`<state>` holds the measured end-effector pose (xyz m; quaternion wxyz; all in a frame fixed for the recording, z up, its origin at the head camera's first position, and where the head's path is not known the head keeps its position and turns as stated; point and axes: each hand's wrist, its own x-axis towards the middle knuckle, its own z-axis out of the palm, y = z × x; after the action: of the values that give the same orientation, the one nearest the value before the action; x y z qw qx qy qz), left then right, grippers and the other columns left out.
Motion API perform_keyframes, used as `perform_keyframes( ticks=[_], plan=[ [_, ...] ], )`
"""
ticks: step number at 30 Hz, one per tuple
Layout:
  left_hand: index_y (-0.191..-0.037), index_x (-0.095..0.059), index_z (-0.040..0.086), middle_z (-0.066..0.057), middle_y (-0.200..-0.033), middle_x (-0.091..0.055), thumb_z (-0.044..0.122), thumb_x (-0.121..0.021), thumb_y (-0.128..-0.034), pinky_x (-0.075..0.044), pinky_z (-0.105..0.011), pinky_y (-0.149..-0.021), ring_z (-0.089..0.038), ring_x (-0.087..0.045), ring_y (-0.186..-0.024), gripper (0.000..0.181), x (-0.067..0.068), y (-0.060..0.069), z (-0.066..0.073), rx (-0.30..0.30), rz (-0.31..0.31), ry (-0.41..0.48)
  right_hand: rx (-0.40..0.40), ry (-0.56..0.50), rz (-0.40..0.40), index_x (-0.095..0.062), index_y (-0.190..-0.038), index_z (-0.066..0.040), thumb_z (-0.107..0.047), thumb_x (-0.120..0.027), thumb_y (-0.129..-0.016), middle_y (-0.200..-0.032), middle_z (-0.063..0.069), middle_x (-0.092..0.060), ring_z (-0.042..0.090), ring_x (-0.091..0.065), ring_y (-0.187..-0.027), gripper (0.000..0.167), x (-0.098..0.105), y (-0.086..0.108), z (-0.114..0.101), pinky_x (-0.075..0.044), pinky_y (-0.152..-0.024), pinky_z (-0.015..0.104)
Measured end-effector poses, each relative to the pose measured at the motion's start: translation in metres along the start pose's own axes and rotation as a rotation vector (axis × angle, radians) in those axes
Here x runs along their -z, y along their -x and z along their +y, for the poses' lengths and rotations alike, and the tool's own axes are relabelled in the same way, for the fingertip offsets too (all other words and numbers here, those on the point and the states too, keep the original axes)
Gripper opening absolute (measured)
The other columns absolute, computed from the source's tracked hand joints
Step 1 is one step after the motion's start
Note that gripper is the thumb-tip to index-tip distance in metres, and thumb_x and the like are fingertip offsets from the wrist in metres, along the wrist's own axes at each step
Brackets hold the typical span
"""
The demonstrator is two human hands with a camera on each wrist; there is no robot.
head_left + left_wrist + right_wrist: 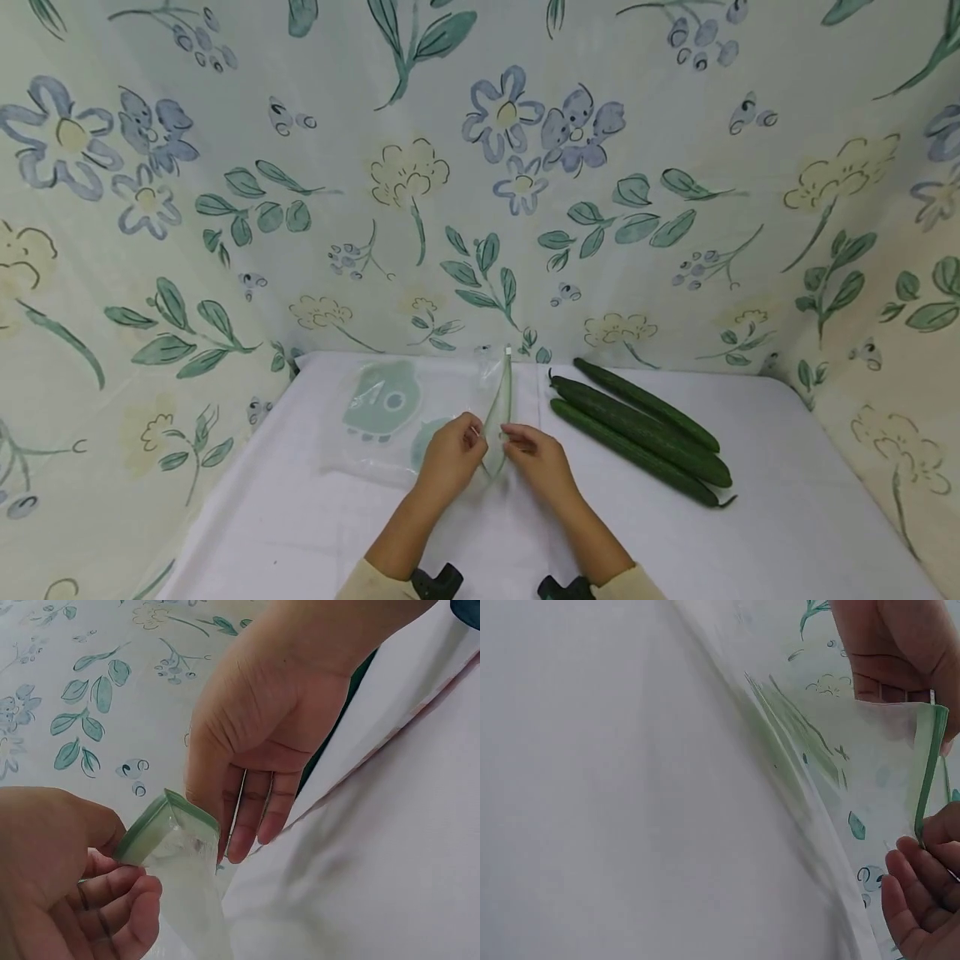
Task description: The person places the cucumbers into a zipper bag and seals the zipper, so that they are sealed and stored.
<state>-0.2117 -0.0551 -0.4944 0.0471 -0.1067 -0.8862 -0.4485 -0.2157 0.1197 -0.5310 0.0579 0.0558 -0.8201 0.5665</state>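
Observation:
Both hands hold a translucent bag with a green-edged mouth [495,446], its two edges spread apart in the middle. My left hand [452,458] pinches the left edge between thumb and fingers, while my right hand [542,467] grips the right edge. In the left wrist view, the left hand [67,877] holds the green rim [150,825]; the right hand [262,720] is at the far side. From the right wrist, the right hand [930,889] pinches the green strip [930,769], with the left hand [900,645] above.
Several dark green cucumbers [641,429] lie on the white tablecloth [780,533] right of the hands. Left of them lies a clear plastic package [382,400] with pale green shapes. A floral curtain [480,208] surrounds the table's back and sides.

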Motion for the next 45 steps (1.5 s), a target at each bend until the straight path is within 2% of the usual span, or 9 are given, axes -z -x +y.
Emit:
perform_keyframes(
  ticks=[4, 12, 14, 19, 22, 28, 34, 41, 45],
  plan=[
    [-0.107, -0.061, 0.009, 0.005, -0.066, -0.049, 0.008, -0.062, -0.0844, -0.038, -0.019, -0.047, -0.004, -0.041, -0.053, 0.023, 0.000, 0.005, 0.005, -0.047, 0.057, -0.138, 0.039, -0.035, 0.000, -0.069, -0.127, -0.008, -0.005, -0.070, -0.092, -0.106, 0.012, -0.070, 0.016, -0.068, -0.094, 0.035, -0.006, 0.002, -0.001, -0.060, -0.083, 0.022],
    [-0.110, -0.064, 0.005, 0.009, -0.056, -0.045, 0.012, -0.061, -0.0943, -0.032, -0.017, -0.038, -0.001, -0.037, -0.044, 0.017, -0.013, 0.011, 0.005, -0.052, 0.051, -0.212, 0.081, -0.018, -0.006, -0.058, -0.141, -0.009, 0.000, -0.065, -0.093, -0.098, 0.008, -0.060, 0.009, -0.063, -0.089, 0.049, -0.011, 0.005, -0.001, -0.060, -0.082, 0.020],
    [-0.107, -0.066, 0.005, 0.010, -0.054, -0.045, 0.009, -0.060, -0.0924, -0.032, -0.017, -0.037, 0.000, -0.035, -0.043, 0.016, -0.008, 0.010, 0.006, -0.073, 0.133, -0.213, 0.071, 0.023, -0.003, -0.056, -0.143, -0.008, 0.001, -0.063, -0.092, -0.095, 0.007, -0.058, 0.010, -0.061, -0.084, 0.053, -0.009, 0.004, 0.001, -0.059, -0.076, 0.021],
    [-0.102, -0.072, 0.005, 0.007, -0.053, -0.043, 0.001, -0.060, -0.0888, -0.030, -0.018, -0.039, 0.000, -0.030, -0.044, 0.018, 0.016, 0.006, 0.009, -0.154, 0.446, -0.106, -0.156, 0.093, -0.068, -0.047, -0.150, -0.011, -0.008, -0.061, -0.087, -0.088, 0.003, -0.053, 0.009, -0.059, -0.072, 0.064, -0.004, 0.000, 0.007, -0.048, -0.060, 0.022],
    [-0.101, -0.073, 0.004, 0.007, -0.054, -0.045, -0.001, -0.060, -0.0908, -0.034, -0.019, -0.040, 0.001, -0.032, -0.045, 0.017, 0.026, 0.005, 0.011, -0.224, 0.537, -0.035, -0.238, 0.050, -0.098, -0.044, -0.151, -0.014, -0.011, -0.061, -0.087, -0.092, 0.006, -0.056, 0.014, -0.062, -0.072, 0.066, -0.002, -0.003, 0.009, -0.050, -0.059, 0.025],
    [-0.102, -0.071, 0.001, 0.003, -0.059, -0.054, -0.003, -0.061, -0.0924, -0.042, -0.018, -0.042, 0.001, -0.040, -0.048, 0.015, 0.029, 0.007, 0.014, -0.306, 0.603, 0.025, -0.252, -0.037, -0.082, -0.044, -0.150, -0.019, -0.011, -0.061, -0.091, -0.095, 0.008, -0.059, 0.018, -0.062, -0.068, 0.062, 0.000, -0.007, 0.017, -0.054, -0.054, 0.028],
    [-0.107, -0.069, 0.005, 0.005, -0.061, -0.052, 0.003, -0.062, -0.0943, -0.042, -0.018, -0.043, 0.001, -0.041, -0.049, 0.015, 0.027, 0.010, 0.019, -0.242, 0.532, 0.040, -0.236, -0.087, -0.061, -0.038, -0.154, -0.017, -0.011, -0.063, -0.094, -0.095, 0.011, -0.063, 0.017, -0.064, -0.071, 0.065, -0.003, -0.007, 0.022, -0.055, -0.055, 0.028],
    [-0.105, -0.058, 0.005, 0.003, -0.064, -0.058, 0.006, -0.062, -0.0955, -0.044, -0.018, -0.044, 0.000, -0.046, -0.051, 0.011, 0.026, 0.008, 0.014, -0.190, 0.537, 0.073, -0.201, -0.204, -0.133, -0.014, -0.163, -0.022, -0.023, -0.068, -0.096, -0.145, 0.019, -0.054, 0.019, -0.069, -0.083, 0.086, -0.006, -0.001, 0.011, -0.056, -0.075, 0.028],
    [-0.099, -0.055, 0.005, 0.000, -0.066, -0.061, 0.005, -0.062, -0.0949, -0.045, -0.018, -0.044, -0.001, -0.048, -0.053, 0.008, 0.027, 0.006, 0.008, -0.169, 0.535, 0.074, -0.227, -0.260, -0.136, -0.022, -0.162, -0.016, -0.020, -0.068, -0.095, -0.126, 0.022, -0.065, 0.019, -0.069, -0.078, 0.081, -0.009, 0.001, 0.004, -0.059, -0.072, 0.030]
  ],
)
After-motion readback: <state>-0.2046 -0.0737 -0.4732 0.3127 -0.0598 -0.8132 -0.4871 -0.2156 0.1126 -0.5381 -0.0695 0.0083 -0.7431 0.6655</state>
